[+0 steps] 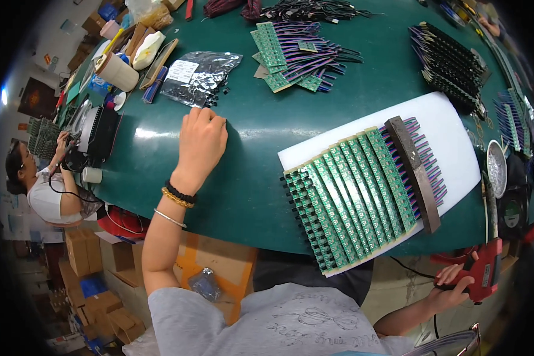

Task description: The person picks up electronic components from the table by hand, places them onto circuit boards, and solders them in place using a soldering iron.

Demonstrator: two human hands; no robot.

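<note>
My left hand (203, 141) rests on the green table with its fingers curled together, just below a silver plastic bag (190, 76) of small black parts. Whatever is between those fingertips is hidden. Low on the right, beyond the table's near edge, my right hand (455, 287) grips a red glue gun (488, 270). Between my hands, several green circuit board strips (356, 199) lie side by side on a white foam sheet (454, 133). Black connectors (305, 219) line their left end. A dark bar (413, 172) lies across their purple wires at the right.
More wired boards (271, 47) and a black cable bundle (314, 10) lie at the back. Dark stacked strips (448, 65) sit far right, above a round metal dish (496, 169). A beige cup (117, 72) stands left. A co-worker (44, 190) works at the left edge.
</note>
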